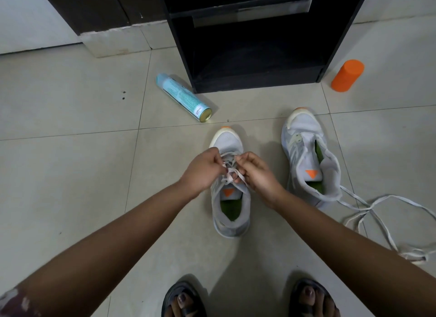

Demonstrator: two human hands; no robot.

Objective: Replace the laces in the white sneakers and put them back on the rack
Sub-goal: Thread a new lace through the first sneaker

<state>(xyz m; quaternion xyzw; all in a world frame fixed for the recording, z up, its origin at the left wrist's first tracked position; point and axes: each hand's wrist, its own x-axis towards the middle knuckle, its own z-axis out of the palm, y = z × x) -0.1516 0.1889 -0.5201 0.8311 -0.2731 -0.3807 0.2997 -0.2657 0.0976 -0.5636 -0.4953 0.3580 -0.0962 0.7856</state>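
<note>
Gripping a flat white lace [238, 172] from both sides, a person bends over a pale grey-white mesh sneaker with an orange toe tip [230, 139], which stands on the cream tiled floor [70, 175] with its toe towards a black wooden shoe rack [247, 45]. The left hand [203, 168] pinches one strand between curled fingers. The right hand [257, 172] is curled round the other, and a small loop shows between them above the tongue. The lace crosses the upper eyelets, so this shoe appears nearly laced, with the work now at the knot or the last crossing. The hands hide which it is.

To the person's right, apart from the first shoe, a second matching sneaker [304, 132] stands with its collar gaping and its eyelets mostly bare. A tangle of loose white laces [377, 203] trails across the tiles from beside its heel. Whether any of that tangle is threaded into the shoe, and whether it is old lace or new, cannot be told.

By this reckoning the job is roughly at its midpoint: one shoe is close to finished, the other has yet to be laced, and neither is on the rack, whose lower shelf looks dark and unoccupied.

A light blue metal spray can [181, 96] lies on its side near the rack's left corner, and an orange plastic cylinder [348, 74] stands at its right. The person's feet, in dark sandals [184, 298], show at the bottom edge.
</note>
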